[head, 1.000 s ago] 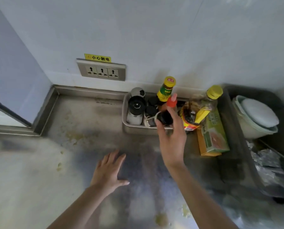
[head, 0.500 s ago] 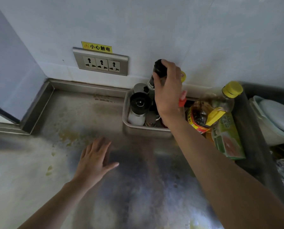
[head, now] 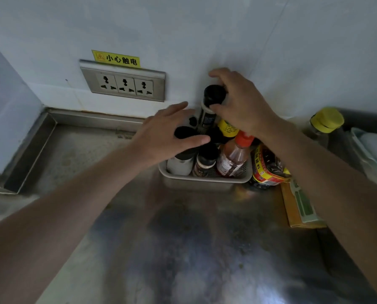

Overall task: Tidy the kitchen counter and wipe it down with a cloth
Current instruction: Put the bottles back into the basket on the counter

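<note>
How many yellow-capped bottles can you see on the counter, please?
2: one yellow-capped bottle in the tray, cap hidden under the right hand; another standing far right. Others may be hidden.

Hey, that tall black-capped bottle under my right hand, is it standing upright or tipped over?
Upright. The black-capped bottle stands on end at the back of the tray, cap up, with the right hand around its cap.

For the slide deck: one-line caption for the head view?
Right hand grips a black-capped bottle above the condiment tray; left hand rests on a neighbouring bottle.
</note>
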`<state>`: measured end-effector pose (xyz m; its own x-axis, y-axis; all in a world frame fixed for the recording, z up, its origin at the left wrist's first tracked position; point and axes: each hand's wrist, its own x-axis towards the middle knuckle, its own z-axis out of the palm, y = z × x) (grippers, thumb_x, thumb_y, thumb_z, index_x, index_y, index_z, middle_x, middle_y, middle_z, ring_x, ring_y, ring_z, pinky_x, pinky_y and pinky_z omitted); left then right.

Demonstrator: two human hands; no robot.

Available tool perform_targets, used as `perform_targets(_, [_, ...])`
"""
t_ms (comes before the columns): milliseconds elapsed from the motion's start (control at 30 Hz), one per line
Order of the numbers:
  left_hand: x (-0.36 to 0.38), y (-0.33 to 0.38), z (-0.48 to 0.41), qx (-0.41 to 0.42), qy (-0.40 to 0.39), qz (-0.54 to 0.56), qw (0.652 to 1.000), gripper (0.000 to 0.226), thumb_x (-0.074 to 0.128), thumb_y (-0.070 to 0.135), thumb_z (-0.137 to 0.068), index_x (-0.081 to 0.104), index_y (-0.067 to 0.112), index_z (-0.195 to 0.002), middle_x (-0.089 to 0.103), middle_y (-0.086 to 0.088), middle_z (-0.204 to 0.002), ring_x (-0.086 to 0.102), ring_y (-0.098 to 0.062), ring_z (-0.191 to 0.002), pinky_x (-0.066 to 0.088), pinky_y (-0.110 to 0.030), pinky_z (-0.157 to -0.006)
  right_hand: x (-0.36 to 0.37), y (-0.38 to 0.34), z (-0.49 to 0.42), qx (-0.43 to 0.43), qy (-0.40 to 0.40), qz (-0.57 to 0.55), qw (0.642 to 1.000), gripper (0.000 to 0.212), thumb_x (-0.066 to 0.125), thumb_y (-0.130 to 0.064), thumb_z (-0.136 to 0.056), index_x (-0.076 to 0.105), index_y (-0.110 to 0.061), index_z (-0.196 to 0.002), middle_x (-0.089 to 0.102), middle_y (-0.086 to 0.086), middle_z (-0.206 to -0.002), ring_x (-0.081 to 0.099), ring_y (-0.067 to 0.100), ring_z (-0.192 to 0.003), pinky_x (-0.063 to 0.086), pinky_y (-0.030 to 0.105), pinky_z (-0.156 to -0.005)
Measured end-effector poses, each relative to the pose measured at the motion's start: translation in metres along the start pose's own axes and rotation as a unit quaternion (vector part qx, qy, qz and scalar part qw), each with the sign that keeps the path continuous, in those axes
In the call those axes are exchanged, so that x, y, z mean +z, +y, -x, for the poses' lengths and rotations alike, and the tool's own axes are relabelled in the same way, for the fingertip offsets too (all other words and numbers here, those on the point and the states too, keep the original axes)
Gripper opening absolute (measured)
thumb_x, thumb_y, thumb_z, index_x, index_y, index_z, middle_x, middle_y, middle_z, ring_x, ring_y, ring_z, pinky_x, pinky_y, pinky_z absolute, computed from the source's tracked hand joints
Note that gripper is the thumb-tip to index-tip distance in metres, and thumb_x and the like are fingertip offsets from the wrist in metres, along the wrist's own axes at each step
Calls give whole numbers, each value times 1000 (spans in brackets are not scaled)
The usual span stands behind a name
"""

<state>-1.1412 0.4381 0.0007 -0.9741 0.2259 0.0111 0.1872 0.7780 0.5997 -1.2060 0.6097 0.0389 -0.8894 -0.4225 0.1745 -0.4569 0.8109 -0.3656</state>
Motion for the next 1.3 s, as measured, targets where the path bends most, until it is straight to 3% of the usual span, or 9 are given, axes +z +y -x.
perform_targets(167, [22, -7, -12, 21, -53, -125, 990, 83, 39, 72, -76, 25, 26, -144, 16, 6, -155, 16, -14, -140, 15, -39, -112, 1, 9, -12, -18, -77, 71, 994, 47, 65, -11, -79, 53, -18, -124, 54, 8, -121, 49, 26, -112, 42, 39, -92])
perform_targets(467, [21, -18, -6, 30, -30, -158, 987, 94, 15, 83, -64, 28, 30, -141, 19, 12, -153, 19, -11, -139, 17, -38, -111, 1, 7, -18, -41, -56, 130, 989, 43, 68, -26, -79, 58, -26, -121, 63, -1, -116, 56, 23, -106, 36, 30, -86])
perform_targets(667, [14, -25, -4, 23, -29, -135, 990, 91, 18, 83, -64, 32, 33, -138, 18, 17, -153, 26, -11, -137, 17, -36, -111, 10, 9, -16, -50, -68, 177, 981, 36, 67, -32, -78, 60, -28, -112, 65, -2, -100, 55, 23, -98, 24, 30, -85])
perform_targets(900, [22, -13, -5, 12, -44, -131, 990, 87, 26, 82, -69, 32, 30, -139, 20, 12, -153, 16, -10, -140, 17, -40, -113, 7, 3, -14, -67, -112, 282, 951, 35, 66, -38, -79, 58, -17, -107, 56, 3, -82, 54, 28, -92, 27, 34, -87])
perform_targets(1067, [25, -13, -8, 9, -27, -127, 992, 83, 31, 78, -73, 32, 28, -139, 21, 11, -152, 17, -10, -140, 18, -41, -113, 2, 5, -18, -103, -159, 333, 924, 28, 61, -39, -84, 64, -21, -105, 64, 3, -97, 48, 27, -105, 28, 36, -92])
perform_targets(1200, [25, -11, -9, 9, -34, -131, 991, 85, 32, 79, -73, 30, 28, -140, 21, 9, -153, 16, -11, -140, 17, -41, -113, 1, 10, -15, -96, -142, 264, 949, 29, 57, -34, -88, 62, -23, -115, 62, 3, -115, 42, 26, -113, 28, 35, -94])
perform_targets(1300, [21, -6, -5, 7, -30, -125, 992, 89, 30, 80, -72, 25, 27, -143, 17, 4, -155, 13, -16, -141, 11, -39, -113, -11, 11, 0, -17, -82, 60, 995, 36, 59, -30, -88, 57, -22, -123, 55, 2, -128, 39, 23, -123, 29, 34, -99])
